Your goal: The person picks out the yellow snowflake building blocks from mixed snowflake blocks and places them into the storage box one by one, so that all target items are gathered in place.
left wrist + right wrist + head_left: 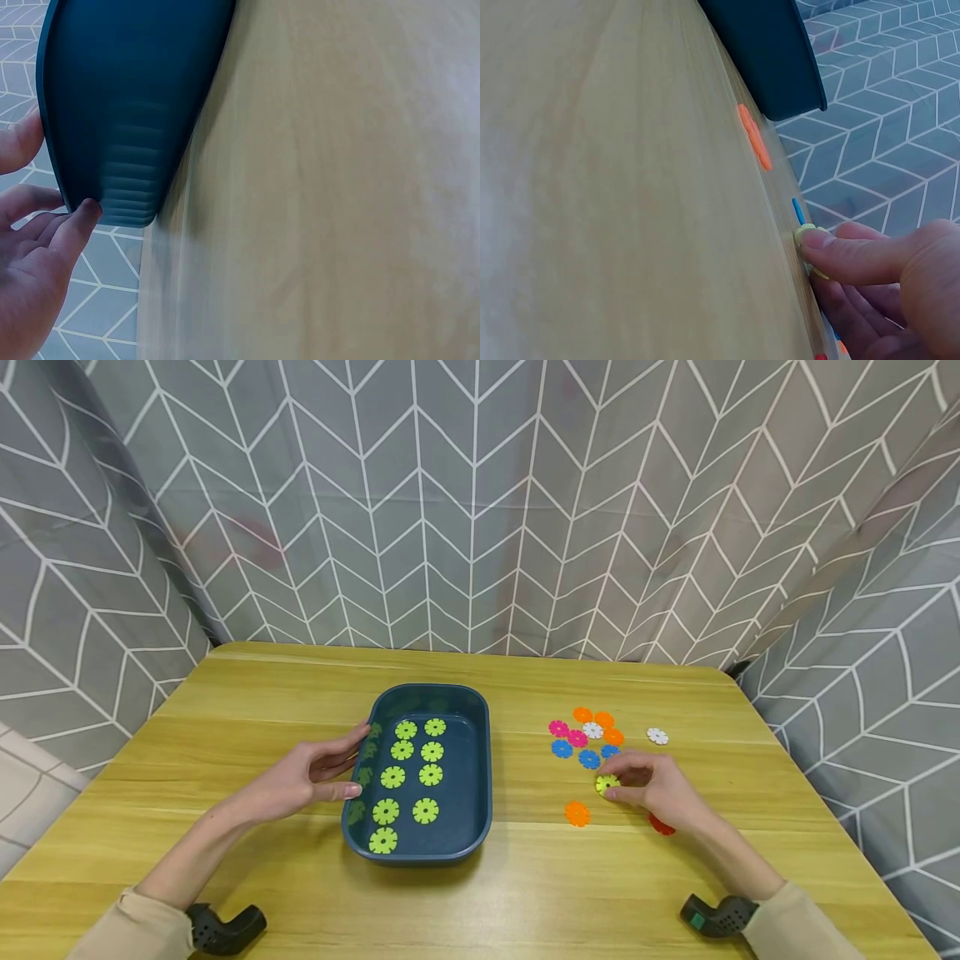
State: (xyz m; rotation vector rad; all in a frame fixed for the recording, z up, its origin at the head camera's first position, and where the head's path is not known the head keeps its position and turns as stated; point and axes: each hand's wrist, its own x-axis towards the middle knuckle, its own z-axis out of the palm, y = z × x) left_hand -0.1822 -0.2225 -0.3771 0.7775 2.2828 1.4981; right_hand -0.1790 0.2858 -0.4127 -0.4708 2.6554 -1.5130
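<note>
A dark blue plastic bin stands on the table with several yellow-green notched discs laid in two columns on its floor. My left hand grips the bin's left side, thumb at the rim and fingers along the outer wall, as the left wrist view also shows. To the right of the bin, my right hand pinches one yellow-green notched disc between thumb and fingertips, low over the table. Blue discs lie just beyond those fingertips. A red disc is partly hidden under the right hand.
Behind the right hand lies a loose group of orange, pink and white discs. One white disc sits apart; a single orange disc is nearer. A patterned curtain hangs behind the wooden table.
</note>
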